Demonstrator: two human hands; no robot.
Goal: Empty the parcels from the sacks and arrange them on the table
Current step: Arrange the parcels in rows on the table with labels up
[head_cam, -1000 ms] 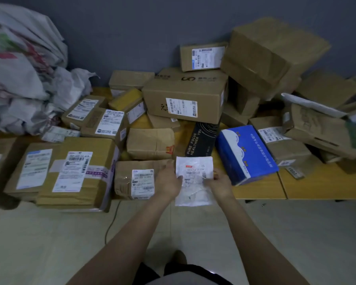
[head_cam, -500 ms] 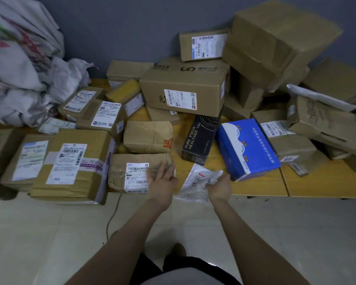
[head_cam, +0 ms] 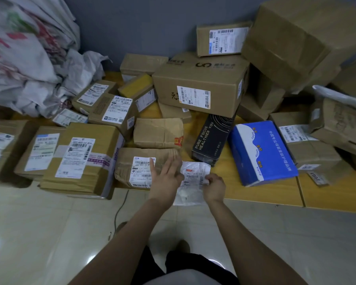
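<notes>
Dim grey-blue wall [head_cam: 132,21], glossy pale floor tiles [head_cam: 39,233] with glare spots, low yellow wooden table [head_cam: 327,198]

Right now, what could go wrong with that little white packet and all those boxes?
1. The white mailer bag, pinched by the right hand, hangs partly past the table edge; let go, it might slide to the floor.
2. The big cardboard box sits tilted on smaller boxes and could tumble.
3. A cable lies on the floor below the table edge, easy to trip on.
</notes>
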